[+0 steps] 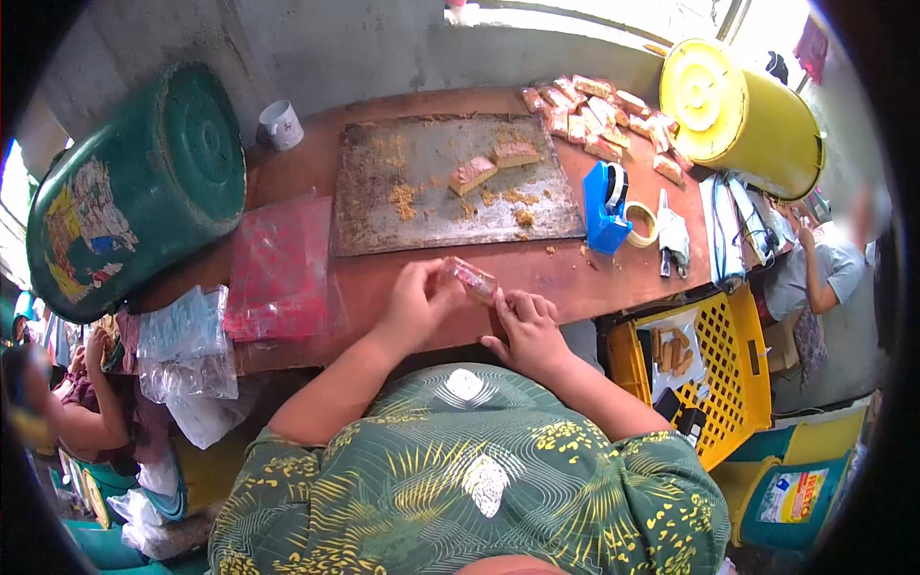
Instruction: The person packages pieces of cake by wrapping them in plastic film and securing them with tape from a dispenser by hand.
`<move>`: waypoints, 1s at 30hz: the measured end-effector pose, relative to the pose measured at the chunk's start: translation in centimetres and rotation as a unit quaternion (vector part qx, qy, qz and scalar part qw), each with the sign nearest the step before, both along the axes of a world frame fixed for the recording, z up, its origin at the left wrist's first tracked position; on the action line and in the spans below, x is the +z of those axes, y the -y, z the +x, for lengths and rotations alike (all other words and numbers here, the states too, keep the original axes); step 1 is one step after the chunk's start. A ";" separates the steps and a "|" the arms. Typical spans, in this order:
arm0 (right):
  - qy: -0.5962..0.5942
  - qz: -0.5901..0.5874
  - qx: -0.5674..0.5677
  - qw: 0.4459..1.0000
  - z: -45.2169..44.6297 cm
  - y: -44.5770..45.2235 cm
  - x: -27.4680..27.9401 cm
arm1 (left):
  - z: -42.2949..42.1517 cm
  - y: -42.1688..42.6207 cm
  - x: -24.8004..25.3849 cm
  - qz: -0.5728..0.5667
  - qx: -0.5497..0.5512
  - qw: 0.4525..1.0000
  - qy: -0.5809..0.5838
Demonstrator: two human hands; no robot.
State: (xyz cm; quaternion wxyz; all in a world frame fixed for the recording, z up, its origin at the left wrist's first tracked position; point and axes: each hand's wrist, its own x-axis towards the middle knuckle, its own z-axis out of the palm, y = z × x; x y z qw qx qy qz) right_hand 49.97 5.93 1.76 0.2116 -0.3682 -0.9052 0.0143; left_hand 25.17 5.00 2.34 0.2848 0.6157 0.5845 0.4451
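Note:
Above the table's near edge I hold a cake slice wrapped in clear, red-printed plastic (470, 279). My left hand (418, 302) is closed round its left end. My right hand (529, 329) has curled fingers pinching the right end. Beyond my hands lies a flat metal tray (383, 235) strewn with crumbs. Two unwrapped cake slices, a nearer one (472, 174) and a farther one (516, 154), rest on the tray. Left of my hands is a stack of red-printed plastic wrappers (280, 259).
Several wrapped slices (599, 115) are piled at the back right. A blue tape dispenser (606, 211) and tape roll (642, 223) stand right of the tray. Large green (182, 163) and yellow (743, 115) containers flank the table. A yellow crate (738, 383) sits lower right. People are at both sides.

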 end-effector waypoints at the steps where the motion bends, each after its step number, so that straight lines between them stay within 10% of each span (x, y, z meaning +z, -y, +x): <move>1: -0.003 -0.051 0.004 0.999 -0.1 -0.2 -0.1 | 0.1 -1.6 -0.5 -0.077 0.012 0.979 0.189; 4: -0.208 -0.022 -0.014 0.978 -1.1 -2.0 0.7 | 0.2 -2.4 0.2 -0.183 -0.110 0.839 0.500; 9: -0.280 -0.055 0.094 0.954 -0.8 -3.3 3.5 | 0.1 -2.2 -1.7 0.033 -0.075 0.996 -0.043; 20: -0.229 -0.326 0.057 0.915 0.8 -4.7 4.2 | 0.5 -0.4 0.4 0.067 -0.131 0.967 -0.210; 24: -0.383 -0.088 -0.237 0.889 7.7 -10.8 7.4 | 0.3 -0.4 0.8 0.056 -0.140 0.967 -0.204; 30: -0.392 -0.377 -0.244 0.803 15.3 -19.9 3.4 | 0.5 -0.3 0.9 0.062 -0.143 0.966 -0.208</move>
